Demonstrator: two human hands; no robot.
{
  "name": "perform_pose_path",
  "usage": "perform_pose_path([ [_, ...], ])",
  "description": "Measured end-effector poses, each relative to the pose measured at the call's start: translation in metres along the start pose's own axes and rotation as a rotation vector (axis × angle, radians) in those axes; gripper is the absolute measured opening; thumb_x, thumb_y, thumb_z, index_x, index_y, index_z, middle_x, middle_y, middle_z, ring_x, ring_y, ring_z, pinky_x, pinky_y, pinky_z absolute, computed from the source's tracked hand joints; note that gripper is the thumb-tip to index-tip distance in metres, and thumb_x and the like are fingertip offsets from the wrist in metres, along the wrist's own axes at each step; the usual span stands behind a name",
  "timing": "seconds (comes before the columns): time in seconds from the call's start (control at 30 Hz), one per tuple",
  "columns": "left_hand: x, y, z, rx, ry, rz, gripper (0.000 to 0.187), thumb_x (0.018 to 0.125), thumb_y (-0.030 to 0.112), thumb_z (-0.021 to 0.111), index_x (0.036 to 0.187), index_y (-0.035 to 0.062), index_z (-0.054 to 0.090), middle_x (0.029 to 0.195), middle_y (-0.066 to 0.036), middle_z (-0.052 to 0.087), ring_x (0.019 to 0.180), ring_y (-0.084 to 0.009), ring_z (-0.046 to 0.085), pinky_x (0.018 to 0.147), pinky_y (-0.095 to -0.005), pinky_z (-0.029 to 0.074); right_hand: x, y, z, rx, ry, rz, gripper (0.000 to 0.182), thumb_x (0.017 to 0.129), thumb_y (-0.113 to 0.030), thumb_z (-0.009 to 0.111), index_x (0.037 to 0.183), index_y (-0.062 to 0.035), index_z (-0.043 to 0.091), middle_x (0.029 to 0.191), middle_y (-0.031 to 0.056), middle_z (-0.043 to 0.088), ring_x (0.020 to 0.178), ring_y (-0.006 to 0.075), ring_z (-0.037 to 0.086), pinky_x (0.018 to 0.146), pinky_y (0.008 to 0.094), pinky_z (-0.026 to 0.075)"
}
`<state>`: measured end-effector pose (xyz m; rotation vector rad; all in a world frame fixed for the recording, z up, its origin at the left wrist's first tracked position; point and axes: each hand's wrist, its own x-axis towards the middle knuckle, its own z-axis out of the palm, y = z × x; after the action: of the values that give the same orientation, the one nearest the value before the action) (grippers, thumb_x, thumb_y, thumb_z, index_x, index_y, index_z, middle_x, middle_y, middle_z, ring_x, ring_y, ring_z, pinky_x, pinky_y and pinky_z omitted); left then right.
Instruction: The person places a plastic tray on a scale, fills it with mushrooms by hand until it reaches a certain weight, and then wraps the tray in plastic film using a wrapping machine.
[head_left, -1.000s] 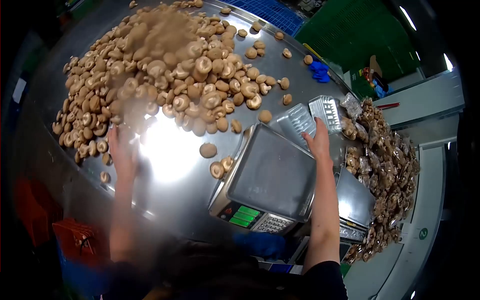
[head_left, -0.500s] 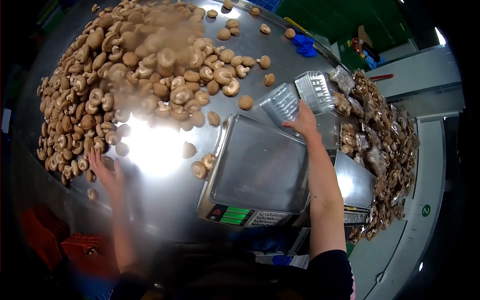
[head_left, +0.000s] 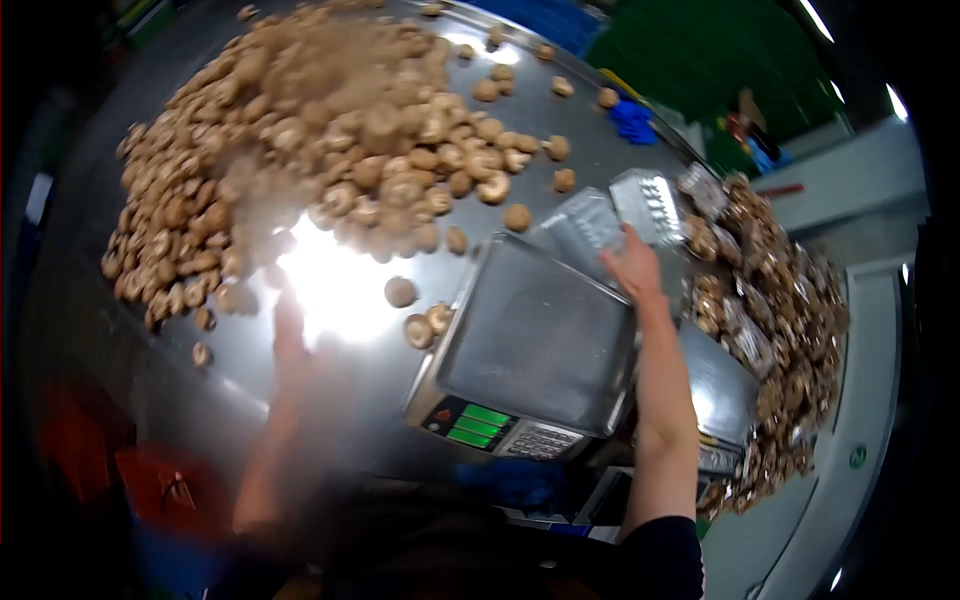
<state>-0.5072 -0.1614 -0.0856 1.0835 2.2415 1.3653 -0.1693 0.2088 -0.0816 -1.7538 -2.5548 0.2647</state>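
Observation:
My right hand (head_left: 635, 267) grips the near right edge of a clear plastic tray (head_left: 580, 225) just behind the scale. A second clear plastic tray (head_left: 646, 205) stands right beside it, past my fingertips. My left hand (head_left: 292, 335) is over the steel table, near the front edge of a big heap of brown mushrooms (head_left: 290, 120). Motion smears its fingers, so what they do cannot be made out. Between my arms sits a digital scale (head_left: 540, 330) with a bare metal pan and green displays.
Packed mushrooms (head_left: 790, 340) in clear film pile up along the right. Loose mushrooms (head_left: 517, 217) lie scattered around the scale. A blue glove (head_left: 632, 122) rests at the table's far edge. Red crates (head_left: 170, 480) stand low at the left.
My left hand has moved right, away from the heap's front edge, and is now blurred. My right hand stays at the clear tray. The whole view has shifted slightly.

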Motion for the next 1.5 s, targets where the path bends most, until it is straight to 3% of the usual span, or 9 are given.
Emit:
perform_pose_path([
  [0.2,-0.005,0.011,-0.024,-0.457,-0.176,-0.299,0.037,0.087,0.008,0.059,0.123,0.0016,0.052,0.124,-0.012,0.055,0.118,-0.0219,0.052,0.096,-0.0348,0.044,-0.04,-0.105,-0.06,0.222,0.464,-0.293,0.029,0.094,-0.006,0.051,0.123,-0.0086,0.058,0.091,0.014,0.069,0.074,0.0183,0.068,0.063,0.0294,0.051],
  [0.4,-0.007,-0.001,-0.057,-0.524,-0.283,-0.503,0.024,0.09,0.009,0.057,0.111,-0.0015,0.052,0.094,-0.014,0.066,0.069,-0.0157,0.065,0.056,-0.0255,0.05,-0.138,-0.274,-0.017,0.957,-0.729,-0.539,0.024,0.088,-0.004,0.058,0.112,-0.0033,0.062,0.084,0.0091,0.069,0.07,0.0115,0.066,0.062,0.0257,0.053],
  [0.6,-0.076,-0.198,-0.094,-0.004,-0.156,-0.292,0.017,0.095,0.014,0.048,0.105,0.0,0.049,0.077,-0.014,0.063,0.046,-0.0184,0.06,0.035,-0.024,0.041,-0.183,-0.346,0.112,1.175,-1.091,0.063,0.045,0.091,-0.004,0.047,0.134,0.0028,0.037,0.086,0.0153,0.066,0.053,0.0154,0.06,0.044,0.0266,0.047],
  [0.77,-0.05,-0.125,-0.115,-0.718,0.048,-1.132,0.03,0.093,0.007,0.045,0.119,-0.0064,0.041,0.095,-0.023,0.064,0.052,-0.0249,0.062,0.039,-0.0278,0.048,-0.202,-0.379,0.169,1.059,-1.028,0.099,0.037,0.093,-0.003,0.039,0.129,0.0044,0.039,0.082,0.0182,0.065,0.04,0.0158,0.052,0.033,0.0294,0.04],
  [0.87,-0.046,-0.16,-0.126,-0.804,0.145,-1.105,0.03,0.091,0.003,0.046,0.118,-0.0081,0.04,0.099,-0.025,0.064,0.049,-0.0231,0.06,0.039,-0.0271,0.049,-0.199,-0.409,0.171,1.125,-1.037,0.202,0.038,0.094,-0.002,0.035,0.131,0.0049,0.036,0.079,0.0212,0.063,0.039,0.017,0.052,0.032,0.0302,0.04],
  [0.97,-0.036,-0.282,-0.113,-0.001,-0.14,-0.086,0.027,0.089,0.001,0.05,0.114,-0.0086,0.045,0.093,-0.021,0.066,0.044,-0.0157,0.055,0.037,-0.0225,0.046,-0.173,-0.43,0.189,1.281,-0.976,0.291,0.04,0.093,-0.001,0.034,0.133,0.0057,0.031,0.081,0.0249,0.063,0.042,0.0196,0.056,0.033,0.0315,0.044],
  [1.07,0.081,-0.198,-0.103,-0.828,0.157,-0.887,0.019,0.091,0.004,0.047,0.107,-0.0065,0.053,0.075,-0.013,0.063,0.041,-0.0128,0.052,0.034,-0.0207,0.039,-0.119,-0.451,0.189,1.419,-0.805,0.381,0.035,0.093,0.0,0.036,0.126,0.0068,0.038,0.08,0.0211,0.061,0.047,0.0196,0.058,0.036,0.0302,0.047],
  [1.3,0.185,-0.219,-0.053,-0.815,0.366,-0.675,0.025,0.09,0.002,0.048,0.113,-0.0058,0.053,0.104,-0.014,0.062,0.089,-0.0201,0.06,0.073,-0.0311,0.051,-0.02,-0.485,0.187,1.357,-0.532,0.211,0.021,0.093,0.003,0.029,0.106,0.0075,0.045,0.082,0.0188,0.06,0.052,0.0204,0.061,0.044,0.0301,0.055],
  [1.5,0.143,-0.218,-0.051,-0.721,0.414,-0.459,0.026,0.093,0.003,0.048,0.118,-0.0004,0.052,0.098,-0.007,0.063,0.056,-0.0092,0.052,0.036,-0.0217,0.032,-0.063,-0.467,0.186,1.384,-0.483,0.119,0.021,0.098,-0.001,0.029,0.115,0.005,0.04,0.085,0.0168,0.057,0.052,0.0203,0.062,0.043,0.0299,0.055],
])
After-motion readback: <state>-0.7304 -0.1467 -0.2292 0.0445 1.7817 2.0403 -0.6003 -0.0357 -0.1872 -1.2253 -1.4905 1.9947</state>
